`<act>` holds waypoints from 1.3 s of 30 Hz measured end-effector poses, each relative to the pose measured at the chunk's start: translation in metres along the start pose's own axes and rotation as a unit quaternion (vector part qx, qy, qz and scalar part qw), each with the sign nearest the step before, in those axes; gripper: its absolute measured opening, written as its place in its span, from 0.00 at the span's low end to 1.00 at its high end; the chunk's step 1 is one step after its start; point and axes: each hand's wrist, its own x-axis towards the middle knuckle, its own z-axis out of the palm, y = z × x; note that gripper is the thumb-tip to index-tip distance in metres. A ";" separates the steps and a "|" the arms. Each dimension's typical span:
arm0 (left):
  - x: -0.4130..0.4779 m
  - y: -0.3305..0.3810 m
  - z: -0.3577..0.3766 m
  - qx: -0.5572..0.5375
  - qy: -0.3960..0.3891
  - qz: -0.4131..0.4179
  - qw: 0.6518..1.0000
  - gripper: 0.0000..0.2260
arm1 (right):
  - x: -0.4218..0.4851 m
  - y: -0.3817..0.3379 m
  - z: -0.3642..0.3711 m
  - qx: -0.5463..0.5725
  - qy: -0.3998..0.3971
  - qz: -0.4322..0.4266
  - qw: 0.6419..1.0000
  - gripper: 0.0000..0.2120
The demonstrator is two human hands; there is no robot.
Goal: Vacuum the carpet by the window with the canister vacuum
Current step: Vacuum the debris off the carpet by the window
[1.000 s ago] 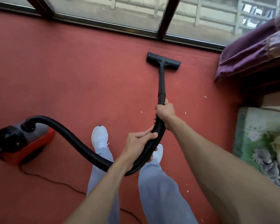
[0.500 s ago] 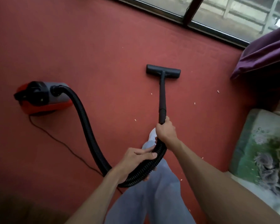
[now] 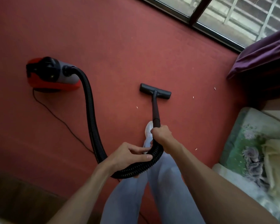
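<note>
On the red carpet [image 3: 113, 39] the canister vacuum [image 3: 52, 75] sits toward the left edge, its black hose [image 3: 90, 110] looping into the left hand [image 3: 128, 157], which holds it, while the right hand [image 3: 161, 135] grips the wand [image 3: 155, 109], whose floor head [image 3: 155, 91] lies mid-carpet, well apart from the window [image 3: 233, 15].

Single wide-angle view from head height, facing forward and steeply down onto the red carpet [image 3: 119, 38]. Nearest the lens: forearms entering from the bottom edge, left hand [image 3: 128, 156] and right hand [image 3: 161, 135] just below centre on the black hose [image 3: 90, 110], legs [image 3: 165, 183] directly beneath. Farther off: floor head [image 3: 155, 91] near centre, canister vacuum [image 3: 52, 75] at middle left. Rolled to one side, with the window [image 3: 233, 15] slanting across the upper right corner and the floral bedding [image 3: 242, 143] along the right edge. Frame edges bowed by the lens.
</note>
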 end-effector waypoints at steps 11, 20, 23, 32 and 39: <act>0.027 0.014 0.005 -0.002 -0.009 0.035 0.999 0.23 | 0.026 -0.034 -0.022 -0.052 0.038 -0.009 0.998 0.17; -0.033 -0.003 -0.011 0.081 -0.071 -0.034 0.994 0.16 | -0.045 0.021 0.010 0.001 -0.042 0.015 0.999 0.10; -0.045 -0.013 -0.014 0.118 -0.061 -0.043 0.990 0.14 | -0.059 0.032 0.023 -0.018 -0.061 0.039 0.997 0.08; -0.066 -0.053 -0.006 0.071 -0.011 -0.021 0.997 0.12 | -0.067 0.039 0.042 -0.157 -0.065 0.032 0.985 0.09; -0.057 -0.054 -0.009 0.024 0.042 0.023 0.999 0.09 | -0.056 0.008 0.051 -0.163 0.012 -0.045 0.985 0.06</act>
